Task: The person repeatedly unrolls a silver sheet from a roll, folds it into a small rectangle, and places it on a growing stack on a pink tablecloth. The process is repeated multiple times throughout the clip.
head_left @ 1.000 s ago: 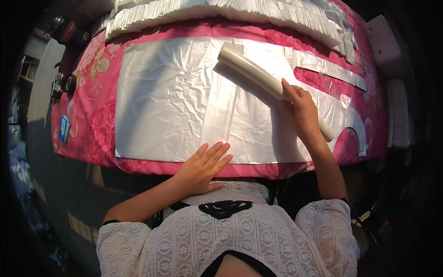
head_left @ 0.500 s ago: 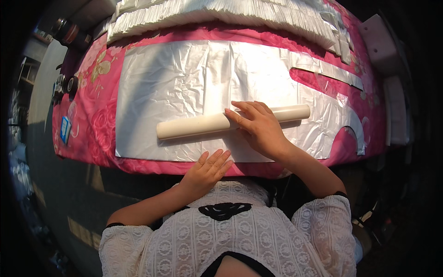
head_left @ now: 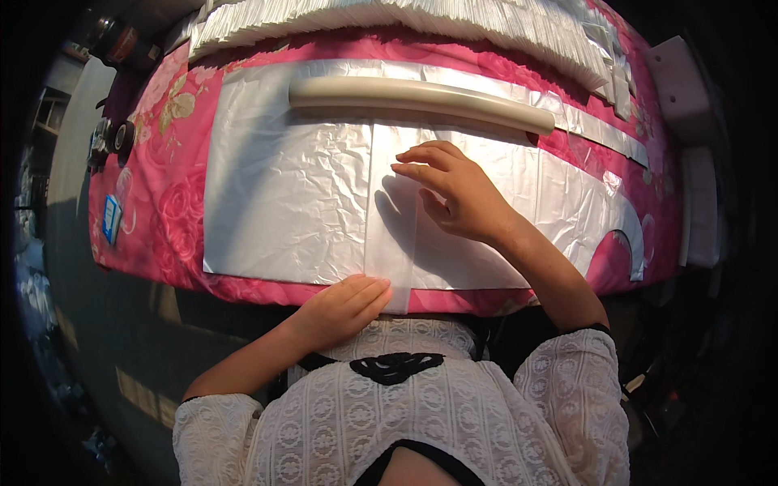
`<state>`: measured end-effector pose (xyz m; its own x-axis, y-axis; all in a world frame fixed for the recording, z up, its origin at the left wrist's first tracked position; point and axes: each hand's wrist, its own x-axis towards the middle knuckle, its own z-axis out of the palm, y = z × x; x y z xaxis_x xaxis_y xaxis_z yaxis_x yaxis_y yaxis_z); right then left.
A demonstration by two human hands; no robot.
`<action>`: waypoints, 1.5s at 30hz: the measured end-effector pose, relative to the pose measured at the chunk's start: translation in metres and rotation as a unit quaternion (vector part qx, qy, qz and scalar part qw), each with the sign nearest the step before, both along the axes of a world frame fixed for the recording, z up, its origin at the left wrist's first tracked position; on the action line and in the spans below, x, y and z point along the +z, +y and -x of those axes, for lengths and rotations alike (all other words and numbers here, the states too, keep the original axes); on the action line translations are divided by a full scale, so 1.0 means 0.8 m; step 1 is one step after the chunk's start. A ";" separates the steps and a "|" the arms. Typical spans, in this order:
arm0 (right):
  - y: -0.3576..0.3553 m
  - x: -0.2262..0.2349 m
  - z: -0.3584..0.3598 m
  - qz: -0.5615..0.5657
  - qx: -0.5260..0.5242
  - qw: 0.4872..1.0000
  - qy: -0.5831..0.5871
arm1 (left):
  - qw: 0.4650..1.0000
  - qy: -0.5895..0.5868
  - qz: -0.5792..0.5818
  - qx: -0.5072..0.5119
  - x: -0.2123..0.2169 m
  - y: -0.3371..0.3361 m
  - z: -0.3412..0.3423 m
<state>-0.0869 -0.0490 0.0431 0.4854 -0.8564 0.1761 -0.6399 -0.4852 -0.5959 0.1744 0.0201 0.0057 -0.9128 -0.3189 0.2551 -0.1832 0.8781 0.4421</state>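
"How are the hands?"

"The left hand lies at the near edge, fingers nearly straight and close together, its tips over the pale strip. I can't tell from here whether it grips it."

"And the right hand?"

"Empty. It's over the middle of the silvery sheet, half open, fingers loosely bent, thumb apart, shadow falling to its left."

"So where's the white roller?"

"Beyond the right hand, apart from it, lying left to right across the far part of the sheet. The strip runs from near it down past the near edge, beside the left fingers."

"That sheet's wrinkled, isn't it?"

"Plenty, and it has curved cut-outs at its right end. It's spread on a pink flowered cloth covering the surface."

"What's further out?"

"A long row of folded white pieces along the far side, a small blue-and-white packet at the left, and a dark bottle at the far left."
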 end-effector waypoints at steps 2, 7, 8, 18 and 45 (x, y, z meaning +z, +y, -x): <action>0.041 -0.005 -0.017 -0.036 0.071 0.997 0.004 | 0.999 0.013 -0.007 -0.031 0.004 -0.009 -0.001; 0.067 -0.014 -0.025 -0.013 0.060 0.998 0.005 | 0.981 0.024 -0.188 -0.047 0.023 -0.027 -0.003; 0.068 -0.014 -0.026 -0.016 0.049 0.999 0.000 | 0.964 0.029 -0.260 -0.034 0.026 -0.029 -0.002; 0.075 -0.040 -0.037 0.042 -0.055 0.997 -0.037 | 0.999 -0.003 -0.033 0.027 0.028 -0.078 0.016; 0.050 -0.016 -0.042 -0.081 -0.308 0.948 0.027 | 0.971 -0.142 0.021 0.193 0.015 -0.072 0.073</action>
<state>-0.0531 -0.0091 0.0303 -0.1108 -0.9938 0.0079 -0.8040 0.0849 -0.5886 0.1157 -0.0376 0.0179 -0.7632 -0.6454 0.0298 -0.6111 0.7360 0.2913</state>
